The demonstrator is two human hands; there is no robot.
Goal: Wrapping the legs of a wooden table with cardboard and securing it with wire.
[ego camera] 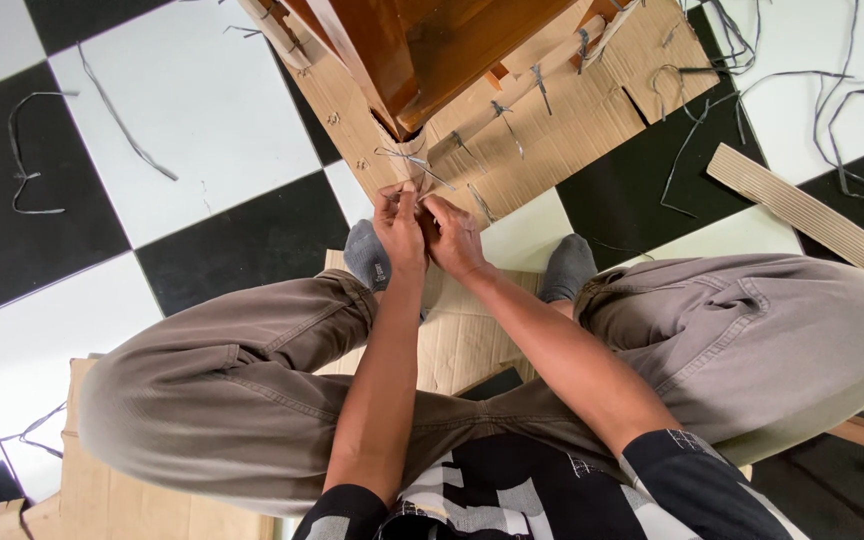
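My left hand (399, 225) and my right hand (455, 235) are pressed together at the near edge of a corrugated cardboard wrap (552, 120). Both pinch a thin grey plastic strap (414, 170) that runs across the cardboard. The cardboard covers part of a glossy brown wooden furniture piece (422, 50) standing on the floor just beyond my hands. More cut strap ends (500, 112) lie on the cardboard. My fingers hide the spot where the strap is gripped.
I squat on a black-and-white checkered tile floor (202, 110), grey-socked feet (367, 255) on flat cardboard sheets (457, 335). Loose grey straps (27, 150) lie left and at the upper right (842, 110). A corrugated cardboard strip (797, 205) lies right.
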